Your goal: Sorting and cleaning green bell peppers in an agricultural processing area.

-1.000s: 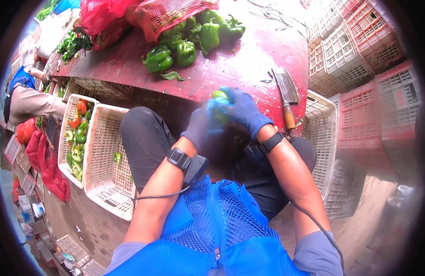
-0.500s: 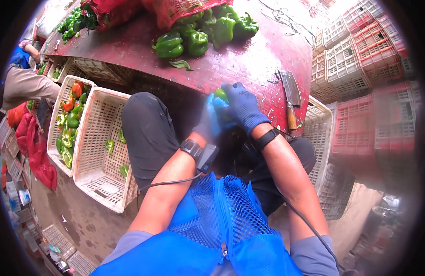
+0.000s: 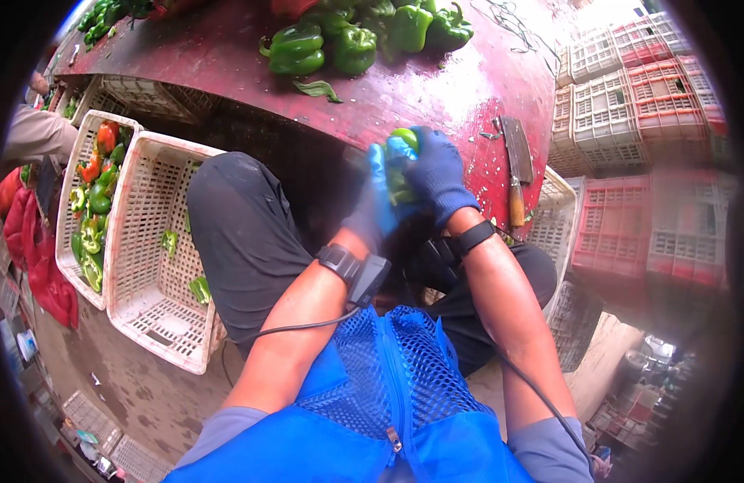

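Both gloved hands meet over my lap at the table's near edge, around a green bell pepper (image 3: 399, 181). My left hand (image 3: 380, 189), in a light blue and grey glove, is closed on the pepper's left side and somewhat blurred. My right hand (image 3: 438, 171), in a dark blue knit glove, wraps the pepper from the right. Part of the pepper shows between the fingers and above them. On the red table (image 3: 388, 101) to the right lies a cleaver (image 3: 514, 153) with a wooden handle. Several whole green peppers (image 3: 356, 50) are heaped at the back.
To my left stand a white crate (image 3: 158, 233) with a few green pepper pieces and a crate of cut red and green peppers (image 3: 98, 197). White and red crates (image 3: 621, 97) are stacked at the right. A loose leaf (image 3: 317, 90) lies on the table.
The view has shifted a little, so the table and crates sit differently. My hands stay together on the pepper, and more of it shows between them now.
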The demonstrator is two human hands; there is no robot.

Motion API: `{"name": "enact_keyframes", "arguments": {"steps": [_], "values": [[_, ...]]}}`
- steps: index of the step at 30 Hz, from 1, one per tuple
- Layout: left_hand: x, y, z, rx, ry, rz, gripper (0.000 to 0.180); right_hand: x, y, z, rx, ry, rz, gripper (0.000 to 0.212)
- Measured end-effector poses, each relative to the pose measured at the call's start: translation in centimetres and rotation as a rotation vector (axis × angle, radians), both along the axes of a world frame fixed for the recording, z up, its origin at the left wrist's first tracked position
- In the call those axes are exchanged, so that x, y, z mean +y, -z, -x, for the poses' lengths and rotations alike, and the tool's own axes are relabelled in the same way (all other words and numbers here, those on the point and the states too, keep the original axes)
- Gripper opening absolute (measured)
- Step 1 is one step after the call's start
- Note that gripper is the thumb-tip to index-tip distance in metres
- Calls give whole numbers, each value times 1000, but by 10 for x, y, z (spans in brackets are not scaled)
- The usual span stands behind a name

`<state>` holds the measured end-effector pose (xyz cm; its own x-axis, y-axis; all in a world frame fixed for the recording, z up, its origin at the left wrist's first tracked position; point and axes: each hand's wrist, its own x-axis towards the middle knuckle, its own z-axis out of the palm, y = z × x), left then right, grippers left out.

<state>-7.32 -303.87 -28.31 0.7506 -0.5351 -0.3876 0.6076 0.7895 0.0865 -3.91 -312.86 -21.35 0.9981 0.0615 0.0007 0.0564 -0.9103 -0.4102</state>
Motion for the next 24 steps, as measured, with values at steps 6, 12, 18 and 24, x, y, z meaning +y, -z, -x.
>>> {"name": "enact_keyframes", "arguments": {"steps": [6,12,18,24], "values": [[-5,34,11,-73,-6,11,40,-8,2,-5,-15,35,-98,43],[6,-2,17,-131,30,-213,34,-23,14,-4,54,145,-372,38],[9,-15,29,-52,54,-278,27,-26,21,13,100,211,-731,36],[12,-31,38,-207,33,-435,29,-28,-2,26,164,315,-979,31]]}}
